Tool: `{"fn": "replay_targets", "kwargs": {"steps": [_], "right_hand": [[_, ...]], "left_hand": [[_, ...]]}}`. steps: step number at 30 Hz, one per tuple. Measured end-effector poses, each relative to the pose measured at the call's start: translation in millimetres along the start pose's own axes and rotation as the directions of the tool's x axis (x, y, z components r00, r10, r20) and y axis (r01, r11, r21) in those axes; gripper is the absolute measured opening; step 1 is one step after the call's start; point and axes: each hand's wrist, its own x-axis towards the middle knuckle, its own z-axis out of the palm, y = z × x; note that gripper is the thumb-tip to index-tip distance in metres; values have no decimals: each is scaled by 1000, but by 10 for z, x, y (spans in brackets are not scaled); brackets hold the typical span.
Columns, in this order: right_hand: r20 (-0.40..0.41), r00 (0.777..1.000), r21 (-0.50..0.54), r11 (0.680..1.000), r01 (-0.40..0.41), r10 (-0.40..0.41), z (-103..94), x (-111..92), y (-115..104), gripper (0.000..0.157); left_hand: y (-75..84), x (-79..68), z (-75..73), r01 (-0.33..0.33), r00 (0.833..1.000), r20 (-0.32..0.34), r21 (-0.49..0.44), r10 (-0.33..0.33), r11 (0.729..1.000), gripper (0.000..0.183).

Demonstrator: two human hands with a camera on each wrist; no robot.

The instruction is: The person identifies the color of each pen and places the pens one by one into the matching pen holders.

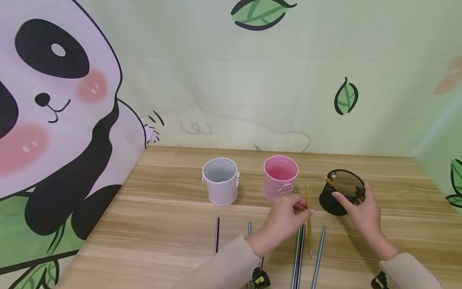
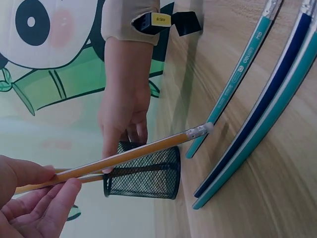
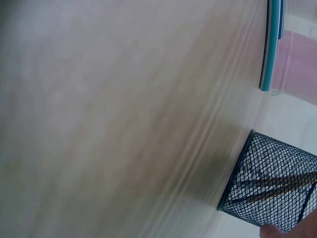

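Note:
My left hand (image 1: 279, 220) pinches a yellow pencil (image 1: 309, 239) between thumb and fingers, its eraser end toward me. In the left wrist view the pencil (image 2: 133, 154) slants across in front of a black mesh pencil cup (image 2: 143, 186). At the right of the table, my right hand (image 1: 366, 216) grips that cup (image 1: 330, 200) by its rim, thumb on the near side. Yellow pencils stand inside the cup, showing through the mesh (image 3: 277, 168) in the right wrist view. Only a bit of the right hand's fingers (image 3: 302, 229) shows there.
A white bucket (image 1: 222, 194) and a pink bucket (image 1: 270, 186) stand left of the cup. Several pencils lie on the wooden table (image 1: 162, 241), among them a teal pencil (image 1: 319, 257) and a dark pencil (image 1: 217, 235). A panda-print cloth (image 1: 198, 80) hangs behind.

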Motion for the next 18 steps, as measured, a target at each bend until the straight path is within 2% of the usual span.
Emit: {"fn": "replay_targets", "kwargs": {"steps": [11,15,18], "right_hand": [[6,1000,-6,1000,-12,12,-6,2,4,85],[4,1000,-5,1000,0,0,3,10,19,83],[2,1000,-7,1000,4,-4,4,16,23,83]], "left_hand": [[-6,59,-98,-87,992,-100,-56,81,995,10],[-30,81,-130,-165,975,-159,-62,154,984,10],[-44,104,-165,-236,953,-202,-31,225,971,12]]}}
